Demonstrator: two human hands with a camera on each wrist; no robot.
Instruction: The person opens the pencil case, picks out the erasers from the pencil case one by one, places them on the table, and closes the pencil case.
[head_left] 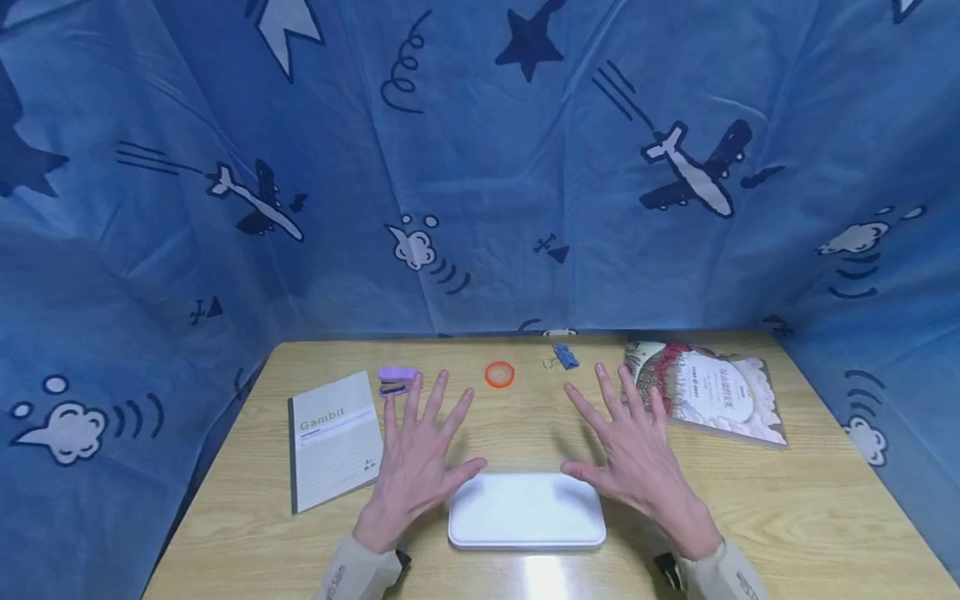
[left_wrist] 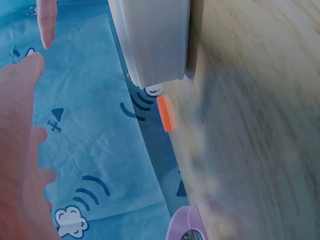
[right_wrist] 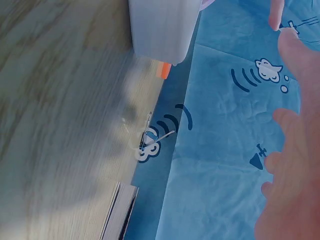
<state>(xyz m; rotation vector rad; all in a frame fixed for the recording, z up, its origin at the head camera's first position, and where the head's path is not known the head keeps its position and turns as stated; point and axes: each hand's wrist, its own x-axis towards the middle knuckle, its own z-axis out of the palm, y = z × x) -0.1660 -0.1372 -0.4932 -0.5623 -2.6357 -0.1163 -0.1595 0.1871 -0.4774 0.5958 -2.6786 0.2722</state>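
A white flat rectangular case (head_left: 525, 510) lies near the table's front edge, between my two hands. My left hand (head_left: 418, 446) hovers at its left with fingers spread and straight, thumb tip by the case's far left corner. My right hand (head_left: 636, 446) mirrors it on the right, fingers spread, thumb by the far right corner. Neither hand holds anything. The left wrist view shows the case (left_wrist: 155, 40) and part of my left hand (left_wrist: 20, 150). The right wrist view shows the case (right_wrist: 162, 27) and part of my right hand (right_wrist: 292, 150).
A grey "Gambit" notebook (head_left: 333, 437) lies at the left, with a purple stapler (head_left: 397, 381) behind it. An orange tape ring (head_left: 499, 374) and a blue binder clip (head_left: 564, 357) sit at the back. An illustrated book (head_left: 705, 390) lies at the right. Blue patterned cloth (head_left: 480, 167) walls the wooden table (head_left: 810, 500).
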